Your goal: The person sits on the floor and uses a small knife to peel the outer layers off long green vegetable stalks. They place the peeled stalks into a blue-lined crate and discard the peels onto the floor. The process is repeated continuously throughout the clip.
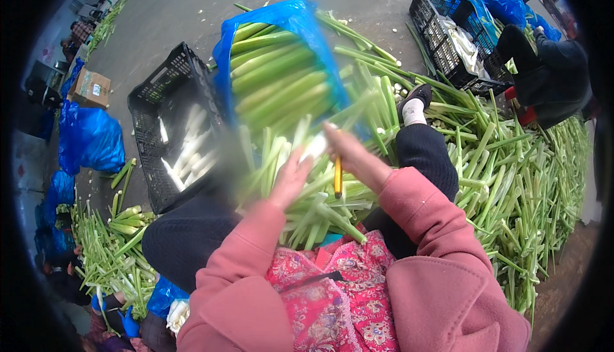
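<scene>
My left hand (291, 175) holds a white shoot (315, 146), apparently water bamboo, near its pale end. Motion blurs both. Against its other side is my right hand (354, 151), closed around a yellow-and-black handle (338, 178), probably a knife's; no blade can be made out. Cut green sheaths (316, 213) pile over my lap below the hands. Just beyond them, a blue plastic bag (282, 7) gapes toward me, full of unpeeled green stalks (276, 71). Left of the bag, white peeled shoots (192, 153) lie in a black plastic crate (139, 126).
Green trimmings (518, 198) cover the floor at the right, near my shoe (416, 97). A second black crate (443, 47) holds a white sack, beside a seated person (556, 78). Blue bags (98, 136) and a cardboard box (91, 88) stand at left. Blue-gloved hands (128, 322) show lower left.
</scene>
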Tool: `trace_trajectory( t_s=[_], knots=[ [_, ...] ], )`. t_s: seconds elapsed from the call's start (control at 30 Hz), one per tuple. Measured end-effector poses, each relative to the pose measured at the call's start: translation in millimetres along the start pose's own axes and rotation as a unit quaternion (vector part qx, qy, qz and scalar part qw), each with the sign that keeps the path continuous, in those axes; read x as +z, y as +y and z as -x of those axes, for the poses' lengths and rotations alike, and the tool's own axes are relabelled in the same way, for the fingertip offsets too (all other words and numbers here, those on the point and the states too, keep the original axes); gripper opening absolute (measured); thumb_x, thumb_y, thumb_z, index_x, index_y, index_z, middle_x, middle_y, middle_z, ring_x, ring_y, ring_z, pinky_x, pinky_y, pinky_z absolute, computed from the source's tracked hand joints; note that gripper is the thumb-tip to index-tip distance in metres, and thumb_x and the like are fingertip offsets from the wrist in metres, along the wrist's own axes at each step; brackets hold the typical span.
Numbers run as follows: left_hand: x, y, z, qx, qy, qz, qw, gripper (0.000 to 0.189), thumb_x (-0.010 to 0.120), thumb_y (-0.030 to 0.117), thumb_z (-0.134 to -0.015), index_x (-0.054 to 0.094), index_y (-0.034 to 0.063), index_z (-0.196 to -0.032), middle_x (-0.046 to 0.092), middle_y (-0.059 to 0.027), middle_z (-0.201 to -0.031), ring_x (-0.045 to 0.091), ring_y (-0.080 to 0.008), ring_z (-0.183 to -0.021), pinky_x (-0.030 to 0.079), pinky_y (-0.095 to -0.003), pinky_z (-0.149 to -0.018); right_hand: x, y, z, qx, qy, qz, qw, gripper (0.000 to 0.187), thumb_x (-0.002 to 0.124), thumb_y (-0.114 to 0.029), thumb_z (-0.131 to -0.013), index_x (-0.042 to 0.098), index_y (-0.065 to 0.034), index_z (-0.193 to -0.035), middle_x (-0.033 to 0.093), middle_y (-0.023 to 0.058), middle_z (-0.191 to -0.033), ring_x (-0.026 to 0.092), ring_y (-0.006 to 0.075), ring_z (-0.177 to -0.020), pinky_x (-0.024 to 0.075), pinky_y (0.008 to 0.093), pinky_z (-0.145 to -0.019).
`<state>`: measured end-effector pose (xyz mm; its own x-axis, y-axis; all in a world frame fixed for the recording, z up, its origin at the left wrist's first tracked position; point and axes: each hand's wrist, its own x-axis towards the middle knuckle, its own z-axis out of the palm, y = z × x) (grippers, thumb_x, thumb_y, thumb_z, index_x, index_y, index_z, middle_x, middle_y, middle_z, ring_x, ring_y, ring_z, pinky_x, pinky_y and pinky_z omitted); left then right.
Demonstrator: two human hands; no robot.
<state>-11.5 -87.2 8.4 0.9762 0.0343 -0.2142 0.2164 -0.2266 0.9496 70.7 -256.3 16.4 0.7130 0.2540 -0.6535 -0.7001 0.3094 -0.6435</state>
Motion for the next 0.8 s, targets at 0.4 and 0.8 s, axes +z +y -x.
trace_trajectory(
  t_s=[0.4, 0.8],
  knots=[
    [-164.8, 6.3, -39.5, -0.056, 0.241, 0.454, 0.856, 0.066, 0.039, 0.055, -0.099, 0.030, 0.0030, -0.138, 0.052, -0.0207, -0.131, 0.065, -0.0267, -0.088, 0.055, -0.0417, -0.082, 11.9, -7.4, -186.2, -0.017, 0.078, 0.212, 0.974, 0.031, 0.068, -0.026, -0.086, 0.060, 0.0023, -0.096, 0.065, 0.0099, -0.079, 0.064, 0.0177, -0.057, 0.0504, 0.0318, -0.050],
    [-140.6, -47.3, -53.2, -0.145, 0.210, 0.407, 0.877, 0.029, 0.055, 0.025, -0.098, 0.054, 0.0079, -0.121, 0.065, -0.0067, -0.095, 0.064, -0.0210, -0.073, 0.054, -0.0348, -0.070, 52.9, 0.2, -251.6, -0.042, 0.304, -0.028, 0.951, 0.021, 0.070, -0.016, -0.075, 0.059, 0.0007, -0.080, 0.059, 0.0077, -0.064, 0.052, 0.0165, -0.048, 0.0437, 0.0303, -0.047]
  ],
)
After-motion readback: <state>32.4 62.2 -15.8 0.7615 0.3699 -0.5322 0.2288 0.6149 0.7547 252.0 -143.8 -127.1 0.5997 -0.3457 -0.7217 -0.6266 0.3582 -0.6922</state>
